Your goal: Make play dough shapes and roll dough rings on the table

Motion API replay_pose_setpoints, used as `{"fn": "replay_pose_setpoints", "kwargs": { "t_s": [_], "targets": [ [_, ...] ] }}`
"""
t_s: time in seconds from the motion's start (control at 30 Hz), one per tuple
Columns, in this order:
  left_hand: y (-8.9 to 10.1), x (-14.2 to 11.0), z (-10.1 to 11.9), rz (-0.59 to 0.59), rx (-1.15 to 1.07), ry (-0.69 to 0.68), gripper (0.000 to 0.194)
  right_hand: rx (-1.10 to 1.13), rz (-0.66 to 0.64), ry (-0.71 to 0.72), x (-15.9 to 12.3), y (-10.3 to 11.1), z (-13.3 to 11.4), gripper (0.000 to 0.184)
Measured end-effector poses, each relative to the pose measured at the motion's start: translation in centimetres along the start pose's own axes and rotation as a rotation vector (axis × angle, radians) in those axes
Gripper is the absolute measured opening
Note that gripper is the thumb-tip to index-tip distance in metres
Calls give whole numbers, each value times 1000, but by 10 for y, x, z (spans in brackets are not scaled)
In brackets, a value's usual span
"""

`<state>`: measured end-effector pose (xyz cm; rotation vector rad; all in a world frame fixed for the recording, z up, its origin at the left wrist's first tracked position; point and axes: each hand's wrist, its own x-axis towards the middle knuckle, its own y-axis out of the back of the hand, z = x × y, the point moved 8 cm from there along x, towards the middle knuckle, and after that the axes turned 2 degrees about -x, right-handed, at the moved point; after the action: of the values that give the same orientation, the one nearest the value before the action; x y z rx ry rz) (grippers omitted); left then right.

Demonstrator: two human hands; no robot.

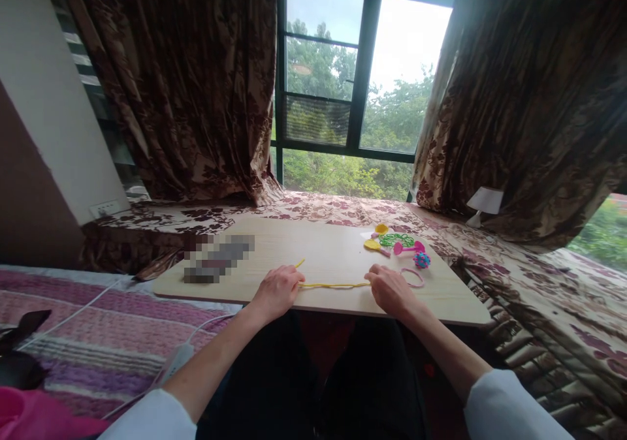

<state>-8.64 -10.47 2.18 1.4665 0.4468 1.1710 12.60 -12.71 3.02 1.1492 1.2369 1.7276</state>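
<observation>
A thin yellow cord (pixel 336 286) runs nearly straight between my two hands, just above or on the near part of the pale wooden table (pixel 294 244). My left hand (pixel 280 288) is closed on it, and a short loose end sticks up past the fingers. My right hand (pixel 389 288) pinches the cord at its other side; any end beyond those fingers is hidden. Close to my right hand lies a pink ring (pixel 413 278), flat on the tabletop.
Right of centre on the table lie a green tangle of cord (pixel 396 239), yellow spoon-like pieces (pixel 372 245), a pink dumbbell-shaped piece (pixel 409 249) and a blue-pink knobbly ball (pixel 422 260). A blurred-out object (pixel 220 258) is at the left. A white lamp (pixel 484 200) stands on the window ledge.
</observation>
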Motion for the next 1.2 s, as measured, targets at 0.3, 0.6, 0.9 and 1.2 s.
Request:
{"fn": "replay_pose_setpoints", "kwargs": {
  "t_s": [0.3,0.6,0.9,1.2],
  "targets": [
    [-11,-8,48,32,55,-9,32,89,95,123,25,-6,-76,27],
    [-23,-11,50,-19,128,4,37,39,96,121,25,-9,-82,23],
    [-15,-7,64,28,207,-103,32,11,82,169,17,-8,-88,23],
    [-16,-8,65,2,204,-93,32,33,46,147,17,-8,-87,23]
  ]
}}
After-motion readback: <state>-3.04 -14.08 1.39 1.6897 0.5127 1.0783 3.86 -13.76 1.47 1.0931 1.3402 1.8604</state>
